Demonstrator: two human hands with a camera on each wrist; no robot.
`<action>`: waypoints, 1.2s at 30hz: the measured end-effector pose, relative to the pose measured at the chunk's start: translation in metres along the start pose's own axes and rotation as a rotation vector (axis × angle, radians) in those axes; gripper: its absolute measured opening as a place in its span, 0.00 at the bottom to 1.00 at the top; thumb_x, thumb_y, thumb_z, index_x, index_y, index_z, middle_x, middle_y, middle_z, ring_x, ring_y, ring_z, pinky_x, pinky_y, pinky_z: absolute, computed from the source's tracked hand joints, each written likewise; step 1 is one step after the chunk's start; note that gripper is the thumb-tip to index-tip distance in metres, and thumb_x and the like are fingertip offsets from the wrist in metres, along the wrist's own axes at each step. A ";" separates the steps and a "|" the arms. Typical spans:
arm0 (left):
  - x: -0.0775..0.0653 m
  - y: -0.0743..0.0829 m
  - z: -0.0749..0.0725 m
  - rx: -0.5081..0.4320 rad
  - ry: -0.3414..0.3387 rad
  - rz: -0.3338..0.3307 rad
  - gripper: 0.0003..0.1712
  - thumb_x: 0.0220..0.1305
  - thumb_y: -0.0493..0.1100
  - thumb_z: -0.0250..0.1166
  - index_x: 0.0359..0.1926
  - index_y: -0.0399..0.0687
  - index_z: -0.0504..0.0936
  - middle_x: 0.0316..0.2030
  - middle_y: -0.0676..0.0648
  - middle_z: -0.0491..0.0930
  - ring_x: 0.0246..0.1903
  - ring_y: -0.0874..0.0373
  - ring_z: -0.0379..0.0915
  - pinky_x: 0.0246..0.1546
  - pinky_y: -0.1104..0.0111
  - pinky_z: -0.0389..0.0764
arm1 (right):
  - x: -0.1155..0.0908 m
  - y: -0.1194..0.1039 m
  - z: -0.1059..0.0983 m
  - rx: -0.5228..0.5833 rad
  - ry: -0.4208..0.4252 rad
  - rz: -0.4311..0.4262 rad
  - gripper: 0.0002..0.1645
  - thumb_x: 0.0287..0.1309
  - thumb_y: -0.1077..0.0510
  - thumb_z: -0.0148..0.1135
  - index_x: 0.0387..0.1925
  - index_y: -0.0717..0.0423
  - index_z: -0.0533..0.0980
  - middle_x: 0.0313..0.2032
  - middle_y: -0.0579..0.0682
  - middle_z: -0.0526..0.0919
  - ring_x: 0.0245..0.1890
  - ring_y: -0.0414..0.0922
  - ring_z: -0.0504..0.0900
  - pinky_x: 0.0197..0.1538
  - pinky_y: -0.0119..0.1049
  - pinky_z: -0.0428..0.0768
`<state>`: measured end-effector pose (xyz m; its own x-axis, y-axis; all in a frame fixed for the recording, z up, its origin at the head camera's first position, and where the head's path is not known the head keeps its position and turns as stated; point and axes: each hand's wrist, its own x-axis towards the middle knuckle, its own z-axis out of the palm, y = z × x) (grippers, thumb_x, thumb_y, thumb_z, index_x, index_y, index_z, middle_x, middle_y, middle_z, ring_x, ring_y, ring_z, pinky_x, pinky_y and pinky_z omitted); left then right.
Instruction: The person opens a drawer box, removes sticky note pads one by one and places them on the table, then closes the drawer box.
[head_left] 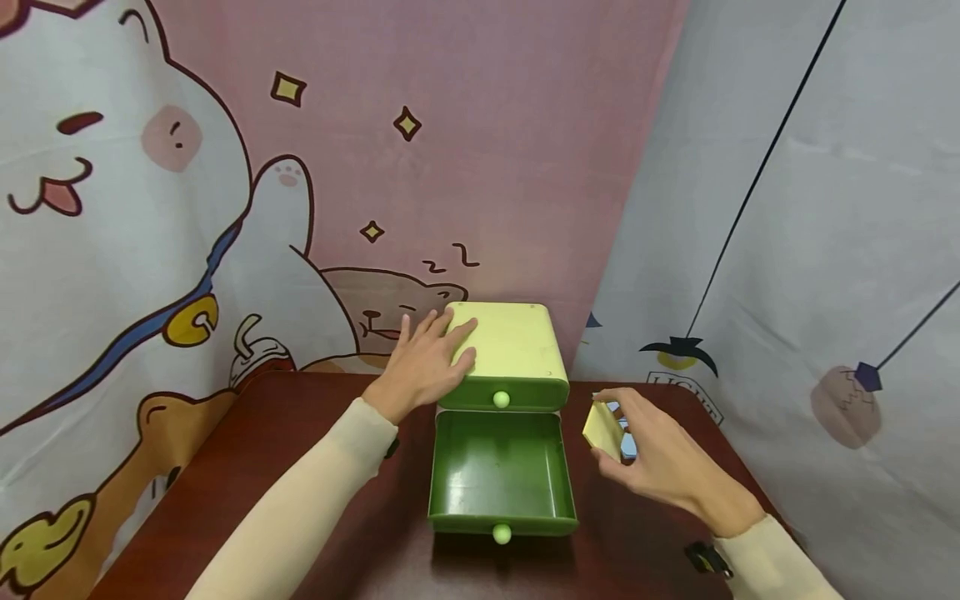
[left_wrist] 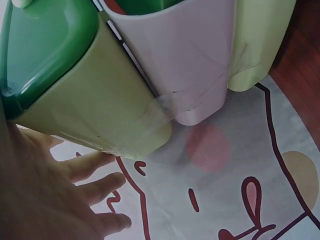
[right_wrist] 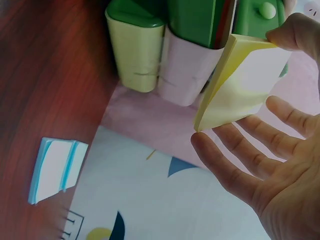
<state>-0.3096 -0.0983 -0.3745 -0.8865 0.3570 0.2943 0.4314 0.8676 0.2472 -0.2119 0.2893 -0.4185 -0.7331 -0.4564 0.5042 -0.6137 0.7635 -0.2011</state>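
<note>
A small drawer cabinet [head_left: 513,337] with a pale yellow top and green drawers stands on the table. Its lower drawer [head_left: 501,526] is pulled out, while the upper drawer [head_left: 536,395] sits closed. With fingers spread, my left hand [head_left: 423,367] rests on the left side of the cabinet's top. Right of the cabinet, my right hand [head_left: 652,450] holds a pad of yellow sticky notes [right_wrist: 242,82] between thumb and fingertips, raised off the table. Behind that hand, blue sticky note pads [right_wrist: 57,170] lie on the table.
The dark red-brown table [head_left: 360,533] spreads around the cabinet. A cloth with cartoon animals [head_left: 510,150] hangs close behind it, and a grey-white cloth [head_left: 862,233] hangs along the right. In the left wrist view, a pink section [left_wrist: 175,60] shows between the cabinet's yellow ones.
</note>
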 end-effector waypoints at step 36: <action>0.001 -0.003 0.002 0.004 0.049 0.016 0.37 0.90 0.64 0.45 0.91 0.66 0.71 0.92 0.41 0.63 0.93 0.34 0.55 0.93 0.25 0.41 | -0.040 0.067 0.004 -0.107 -0.058 0.247 0.26 0.58 0.49 0.87 0.55 0.46 0.84 0.48 0.49 0.87 0.34 0.39 0.76 0.32 0.33 0.73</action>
<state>-0.3124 -0.0994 -0.3770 -0.8703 0.3532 0.3434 0.4445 0.8634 0.2386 -0.2248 0.3563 -0.4554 -0.8740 -0.2736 0.4017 -0.3823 0.8973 -0.2206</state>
